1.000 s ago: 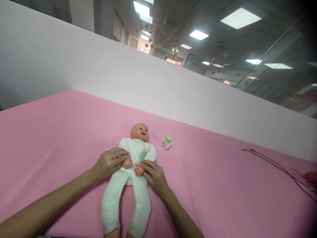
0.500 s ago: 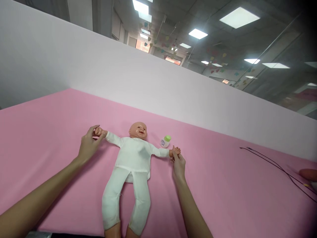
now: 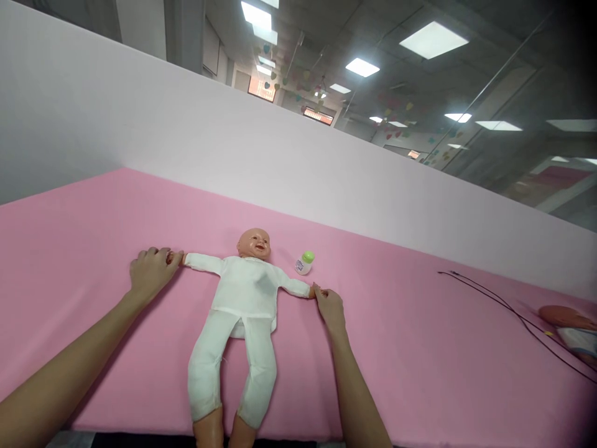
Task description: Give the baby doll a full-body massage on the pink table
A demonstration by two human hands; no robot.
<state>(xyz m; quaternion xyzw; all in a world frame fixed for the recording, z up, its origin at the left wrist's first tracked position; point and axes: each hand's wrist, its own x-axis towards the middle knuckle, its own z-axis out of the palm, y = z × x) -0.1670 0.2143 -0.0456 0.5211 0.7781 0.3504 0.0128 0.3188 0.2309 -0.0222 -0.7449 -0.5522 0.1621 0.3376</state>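
A baby doll [image 3: 245, 289] in a white top and white trousers lies on its back, its arms stretched out to both sides. My left hand [image 3: 153, 270] is closed around the doll's hand at the left, the fingers curled over it. At the right, my right hand [image 3: 330, 307] pinches the doll's other hand, which is mostly hidden by my fingers. Beside the doll's head, just beyond my right hand, stands a small clear bottle [image 3: 304, 264] with a green cap and a printed label.
The doll lies on a pink padded surface [image 3: 396, 348], with a white wall [image 3: 280, 158] behind it. Thin dark cables [image 3: 508, 305] run across the right side. Part of another doll [image 3: 566, 318] shows at the right edge.
Both doll arms now lie lower and straighter to the sides. My left hand has turned palm down over the doll's hand, and my right fingers have closed further over the other. The view has shifted slightly.
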